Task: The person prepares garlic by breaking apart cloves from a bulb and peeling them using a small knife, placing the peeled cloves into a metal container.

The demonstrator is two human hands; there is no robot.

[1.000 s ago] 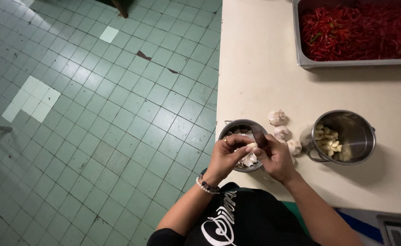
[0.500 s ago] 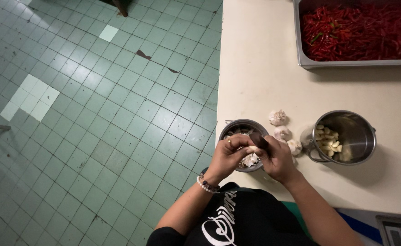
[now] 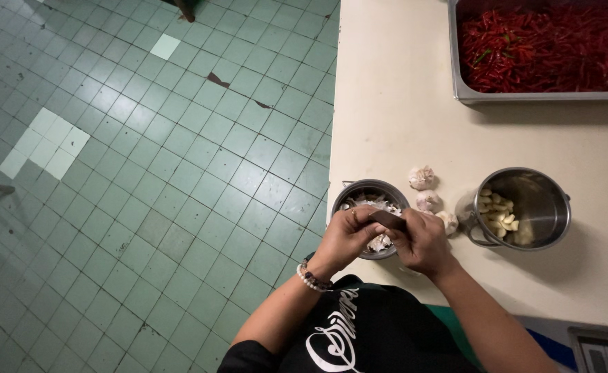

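Both hands meet over a small metal bowl of white garlic skins at the near edge of the cream table. My left hand, a bead bracelet on its wrist, pinches a garlic piece that the fingers mostly hide. My right hand grips a small knife, its dark blade pointing left against the left fingers. Three whole garlic bulbs lie just right of the bowl. A steel pot with peeled cloves stands further right.
A large steel tray filled with red chillies sits at the far right of the table. Green tiled floor lies to the left of the table edge. A grey object shows at the bottom right corner.
The hands stay over the bowl and have shifted only slightly. The dark blade now shows between them where white garlic was visible a second ago.
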